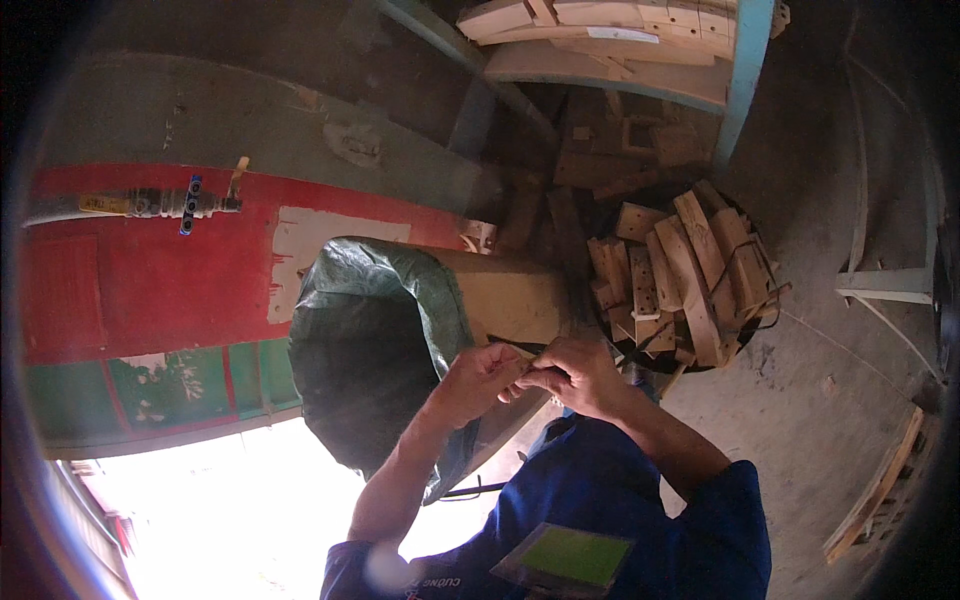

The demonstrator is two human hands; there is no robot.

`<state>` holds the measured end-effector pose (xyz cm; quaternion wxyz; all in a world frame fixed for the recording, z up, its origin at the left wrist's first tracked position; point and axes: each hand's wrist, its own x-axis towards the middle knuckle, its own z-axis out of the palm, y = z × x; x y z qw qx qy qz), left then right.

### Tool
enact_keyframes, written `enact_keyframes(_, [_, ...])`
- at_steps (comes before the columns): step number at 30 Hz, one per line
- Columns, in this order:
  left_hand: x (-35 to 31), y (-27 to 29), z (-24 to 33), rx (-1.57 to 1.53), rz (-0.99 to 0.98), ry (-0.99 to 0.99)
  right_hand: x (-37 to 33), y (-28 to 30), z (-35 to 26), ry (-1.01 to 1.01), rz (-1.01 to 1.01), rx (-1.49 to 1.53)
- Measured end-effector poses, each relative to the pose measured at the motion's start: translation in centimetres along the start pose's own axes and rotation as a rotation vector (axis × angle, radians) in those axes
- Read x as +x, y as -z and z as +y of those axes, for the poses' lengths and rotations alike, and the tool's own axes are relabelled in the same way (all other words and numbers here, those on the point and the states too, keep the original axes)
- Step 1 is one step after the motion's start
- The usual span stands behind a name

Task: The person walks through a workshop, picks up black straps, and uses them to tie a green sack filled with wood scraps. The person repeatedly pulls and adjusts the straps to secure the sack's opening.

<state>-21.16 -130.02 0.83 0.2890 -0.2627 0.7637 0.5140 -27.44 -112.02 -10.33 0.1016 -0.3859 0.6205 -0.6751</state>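
Observation:
My left hand (474,386) and my right hand (580,376) meet in front of my body, fingers closed in a pinch. Whatever lies between their fingertips is small and mostly hidden; I cannot make out its kind. Just left of the hands, a dark green tarpaulin sack (445,318) gapes open, its rim folded outward and partly behind my left forearm. A tan, flat-looking surface (510,300) runs beyond the hands beside the sack. To the right of my right hand stands a round dark container holding several cut wood pieces (690,270), some with drilled holes.
Curved wooden parts (640,25) lie on a shelf with a light-blue frame (742,80) at the top. On the left, a hose with a metal fitting (150,205) crosses a red panel (130,270). A metal stand (888,283) and a wooden pallet-like frame (878,485) are at the right.

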Motion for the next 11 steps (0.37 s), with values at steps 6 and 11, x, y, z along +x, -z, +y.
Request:
enact_keyframes(6, [0.4, -1.7, -1.0, 0.066, 0.059, 0.101, -1.0, 0.6, 1.0, 0.023, -0.043, -0.085])
enact_keyframes(11, [0.4, -1.6, -1.3, 0.017, -0.099, -0.01, -1.5, 1.2, 0.4, -0.161, -0.198, -0.028])
